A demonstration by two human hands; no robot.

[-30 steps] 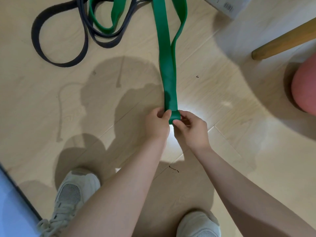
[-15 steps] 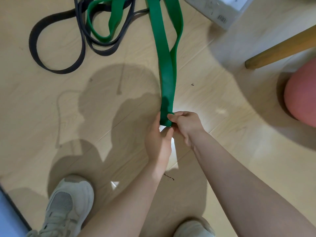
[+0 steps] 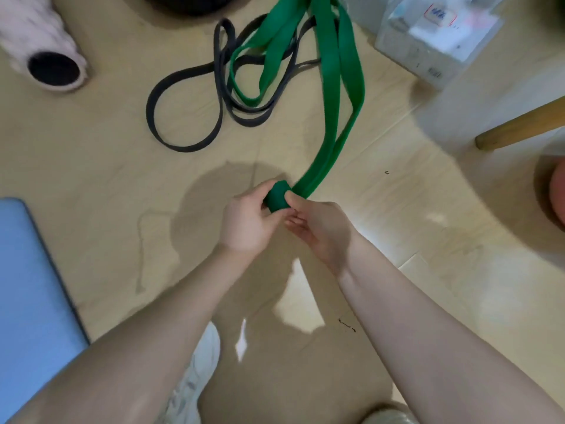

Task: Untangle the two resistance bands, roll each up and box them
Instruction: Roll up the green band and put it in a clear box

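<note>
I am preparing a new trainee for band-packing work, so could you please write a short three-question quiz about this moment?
1. True or false: the green band is fully rolled up.
2. Which band do the left hand and right hand hold? A) black B) green C) neither
3. Fill in: the black band lies loose on the ____.

Key
1. False: only a small roll sits at the hands; the rest trails away across the floor.
2. B.
3. floor.
</note>
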